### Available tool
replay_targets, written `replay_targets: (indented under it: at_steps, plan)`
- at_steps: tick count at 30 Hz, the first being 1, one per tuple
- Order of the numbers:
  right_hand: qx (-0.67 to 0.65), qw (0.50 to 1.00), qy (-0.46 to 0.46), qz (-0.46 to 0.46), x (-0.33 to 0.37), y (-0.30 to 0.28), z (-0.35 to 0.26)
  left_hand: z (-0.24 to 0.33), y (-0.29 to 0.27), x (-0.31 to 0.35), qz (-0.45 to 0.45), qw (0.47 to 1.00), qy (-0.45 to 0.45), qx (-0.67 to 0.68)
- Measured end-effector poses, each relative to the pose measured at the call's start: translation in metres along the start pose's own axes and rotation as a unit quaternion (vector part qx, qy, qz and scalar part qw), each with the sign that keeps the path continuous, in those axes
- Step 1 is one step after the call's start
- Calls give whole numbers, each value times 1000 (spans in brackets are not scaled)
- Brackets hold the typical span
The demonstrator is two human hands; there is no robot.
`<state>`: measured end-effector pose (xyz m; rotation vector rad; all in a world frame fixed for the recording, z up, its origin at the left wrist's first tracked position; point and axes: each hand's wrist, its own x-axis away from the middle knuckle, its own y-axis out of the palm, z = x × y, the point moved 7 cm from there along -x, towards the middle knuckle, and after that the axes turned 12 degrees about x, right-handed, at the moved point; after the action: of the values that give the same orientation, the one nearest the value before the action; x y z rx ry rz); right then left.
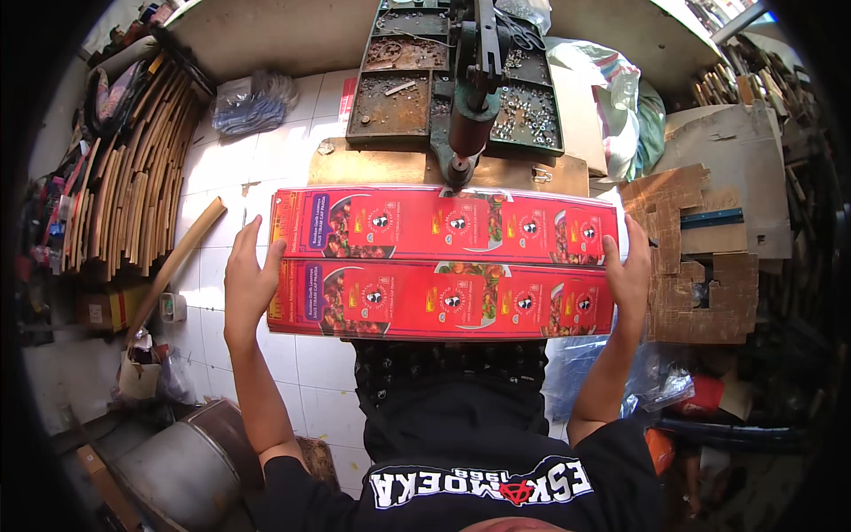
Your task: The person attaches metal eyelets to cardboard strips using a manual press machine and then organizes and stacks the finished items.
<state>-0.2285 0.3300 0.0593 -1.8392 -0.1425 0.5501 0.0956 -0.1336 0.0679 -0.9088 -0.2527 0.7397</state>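
A wide, stacked set of red printed sheets [425,297], with food pictures and round emblems in two matching rows, lies level in front of my body. My left hand [253,277] grips its left edge, thumb on the upper face and other fingers along the side. At the opposite edge my right hand [629,270] holds on in the same way. The far edge of the stack sits at the foot of a dark metal press [472,120]. Whether that edge touches the press tip I cannot tell.
Behind the press, a divided metal tray [403,93] holds small metal rings and scraps; scissors [523,34] lie at its far right. Bundled wooden strips [133,191] stand left. Torn brown cardboard [683,301] lies right, near clear plastic [612,381]. A metal drum [182,461] stands lower left.
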Motion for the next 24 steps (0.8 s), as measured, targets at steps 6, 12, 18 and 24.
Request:
replay_targets:
  at_steps: [6, 12, 18, 24]
  plan:
    - [-123, 973, 134, -142, 1, 40, 29, -31, 20, -8, -64, 982, -163, 75]
    - [-249, 922, 198, -220, 45, 57, 76, -69, 20, 14, -94, 966, -213, 113]
    - [-383, 873, 190, -234, 65, 62, 61, -91, 43, 32, -102, 930, -196, 293]
    - [-441, 852, 178, -221, 64, 60, 52, -78, 48, 43, -65, 886, -232, 396]
